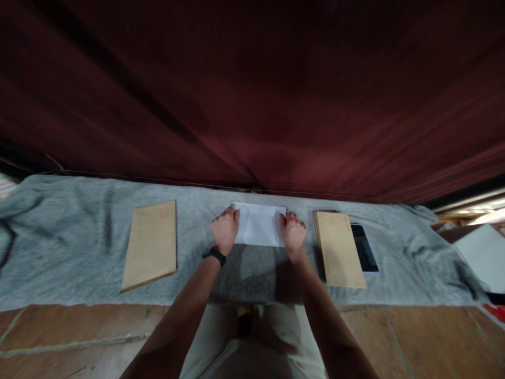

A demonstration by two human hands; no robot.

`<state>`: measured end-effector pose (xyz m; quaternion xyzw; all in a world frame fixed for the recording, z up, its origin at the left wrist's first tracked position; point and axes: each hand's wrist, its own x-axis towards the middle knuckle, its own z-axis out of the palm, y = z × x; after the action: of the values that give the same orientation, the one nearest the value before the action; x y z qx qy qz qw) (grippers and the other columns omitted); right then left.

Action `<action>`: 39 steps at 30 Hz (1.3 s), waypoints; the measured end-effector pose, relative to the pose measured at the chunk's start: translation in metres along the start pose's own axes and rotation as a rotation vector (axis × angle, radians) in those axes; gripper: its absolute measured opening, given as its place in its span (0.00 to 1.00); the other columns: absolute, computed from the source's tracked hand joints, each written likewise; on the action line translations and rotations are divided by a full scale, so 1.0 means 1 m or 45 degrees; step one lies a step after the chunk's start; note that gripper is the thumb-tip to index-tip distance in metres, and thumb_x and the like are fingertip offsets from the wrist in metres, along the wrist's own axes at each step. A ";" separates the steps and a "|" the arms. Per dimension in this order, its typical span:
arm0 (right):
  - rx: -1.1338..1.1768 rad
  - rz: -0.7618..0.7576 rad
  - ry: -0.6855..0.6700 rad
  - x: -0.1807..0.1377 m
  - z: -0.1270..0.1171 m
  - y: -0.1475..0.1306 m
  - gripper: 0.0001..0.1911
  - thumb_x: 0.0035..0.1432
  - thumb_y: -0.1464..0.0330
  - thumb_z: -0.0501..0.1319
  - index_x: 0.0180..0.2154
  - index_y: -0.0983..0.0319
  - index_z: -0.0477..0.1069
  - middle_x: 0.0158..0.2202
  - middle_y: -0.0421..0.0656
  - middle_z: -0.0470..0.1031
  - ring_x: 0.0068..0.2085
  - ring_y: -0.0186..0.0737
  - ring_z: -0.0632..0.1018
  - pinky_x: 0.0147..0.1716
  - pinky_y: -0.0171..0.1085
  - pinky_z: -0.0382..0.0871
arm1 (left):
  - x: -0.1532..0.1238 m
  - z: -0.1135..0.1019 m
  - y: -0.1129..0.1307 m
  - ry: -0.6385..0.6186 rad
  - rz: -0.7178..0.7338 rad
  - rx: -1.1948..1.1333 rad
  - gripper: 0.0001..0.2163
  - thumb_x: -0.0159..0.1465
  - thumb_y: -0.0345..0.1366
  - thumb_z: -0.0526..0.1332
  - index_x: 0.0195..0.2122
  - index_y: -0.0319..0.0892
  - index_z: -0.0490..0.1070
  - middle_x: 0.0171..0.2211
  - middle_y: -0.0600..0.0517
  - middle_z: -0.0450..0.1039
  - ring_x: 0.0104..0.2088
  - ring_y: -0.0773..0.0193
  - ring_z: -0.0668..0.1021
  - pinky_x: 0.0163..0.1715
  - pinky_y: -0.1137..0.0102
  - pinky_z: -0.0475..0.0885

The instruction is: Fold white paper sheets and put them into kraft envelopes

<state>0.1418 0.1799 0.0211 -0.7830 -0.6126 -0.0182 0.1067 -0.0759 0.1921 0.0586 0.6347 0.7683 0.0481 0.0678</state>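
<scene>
A white sheet of paper, apparently folded, lies on a grey cloth in front of me. My left hand, with a black wristband, rests on the paper's left edge, fingers curled down onto it. My right hand presses the paper's right edge the same way. Both hands pinch or hold the sheet at its sides. A brown envelope lies to the left of my hands. A stack of brown envelopes lies to the right.
A dark phone lies beside the right envelopes. A dark red curtain hangs behind the cloth. White sheets sit at the far right. Brown floor tiles run along the near edge, with my knees below.
</scene>
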 end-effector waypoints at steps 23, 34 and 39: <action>0.334 -0.520 0.092 -0.048 0.008 -0.038 0.24 0.73 0.63 0.51 0.66 0.65 0.62 0.69 0.54 0.60 0.69 0.50 0.60 0.67 0.52 0.53 | 0.004 0.000 -0.001 -0.001 -0.085 -0.094 0.21 0.73 0.49 0.47 0.51 0.41 0.73 0.39 0.40 0.81 0.41 0.50 0.83 0.39 0.64 0.72; 0.247 -0.475 0.039 -0.050 0.014 -0.039 0.27 0.73 0.62 0.52 0.69 0.63 0.57 0.71 0.54 0.55 0.71 0.52 0.57 0.69 0.56 0.49 | -0.023 0.008 -0.035 -0.025 -0.014 -0.519 0.17 0.69 0.36 0.55 0.58 0.43 0.70 0.46 0.46 0.80 0.46 0.57 0.81 0.46 0.66 0.74; 0.253 -0.482 0.038 -0.051 0.015 -0.040 0.27 0.73 0.63 0.51 0.70 0.62 0.57 0.71 0.53 0.55 0.71 0.52 0.57 0.68 0.57 0.49 | -0.044 0.023 -0.011 0.235 0.348 -0.272 0.20 0.73 0.34 0.47 0.63 0.42 0.66 0.63 0.43 0.68 0.64 0.54 0.69 0.64 0.58 0.64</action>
<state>0.0895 0.1432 0.0042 -0.6393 -0.7459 0.0110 0.1869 -0.0745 0.1467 0.0361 0.7151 0.6684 0.1963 0.0569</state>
